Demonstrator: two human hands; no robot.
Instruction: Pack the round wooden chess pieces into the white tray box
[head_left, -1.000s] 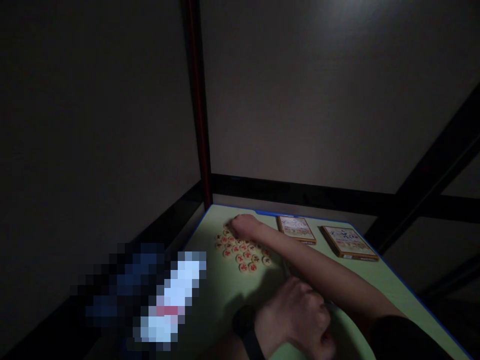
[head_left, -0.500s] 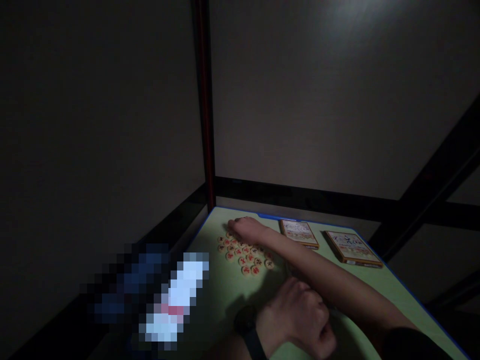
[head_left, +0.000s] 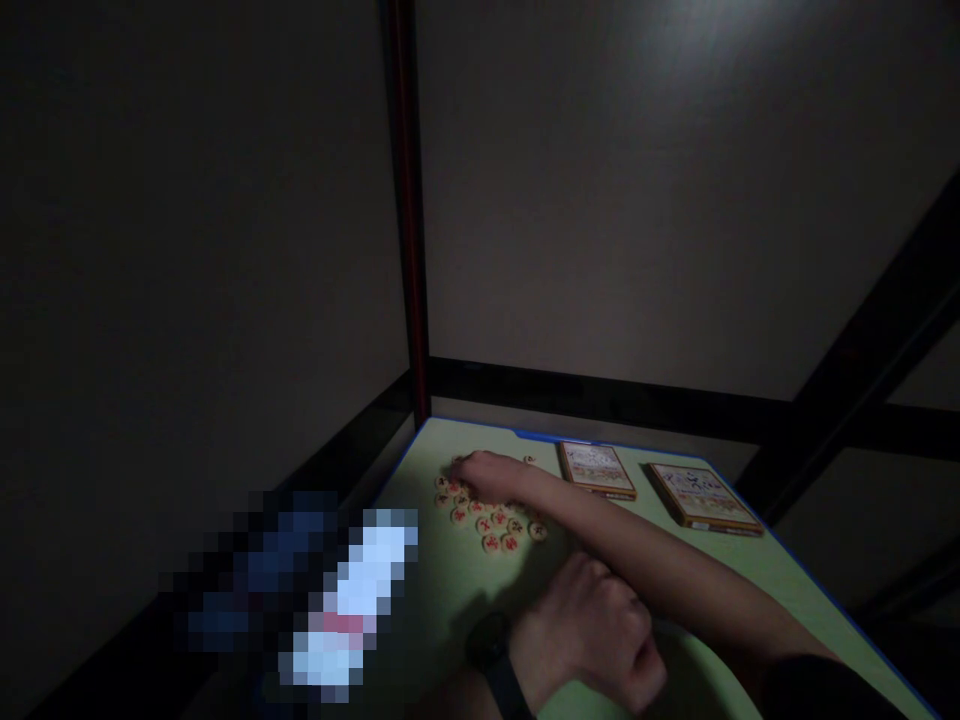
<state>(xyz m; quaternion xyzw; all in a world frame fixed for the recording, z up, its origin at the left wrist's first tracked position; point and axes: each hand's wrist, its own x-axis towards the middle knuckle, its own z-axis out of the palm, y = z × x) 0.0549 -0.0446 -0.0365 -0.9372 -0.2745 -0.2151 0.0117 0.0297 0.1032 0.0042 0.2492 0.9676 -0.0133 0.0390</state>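
Observation:
Several round pale game pieces [head_left: 491, 520] with red or dark marks lie in rows on a green table [head_left: 450, 590]. My right hand [head_left: 484, 475] reaches far across and rests on the far rows of pieces, fingers curled down on them; whether it holds one is hidden. My left hand [head_left: 600, 630] lies near me on the table in a loose fist, a dark band [head_left: 495, 655] on its wrist. What the fist holds, if anything, does not show.
Two flat boxes with orange rims, one [head_left: 596, 468] and another [head_left: 705, 497], lie at the table's far right. A dark red post [head_left: 405, 210] rises at the far left corner. Dim walls surround the table. A blurred patch [head_left: 315, 590] sits at lower left.
My right hand has slid slightly nearer and left over the pieces. One small piece now shows beyond it near the table's far edge. My left fist has barely moved.

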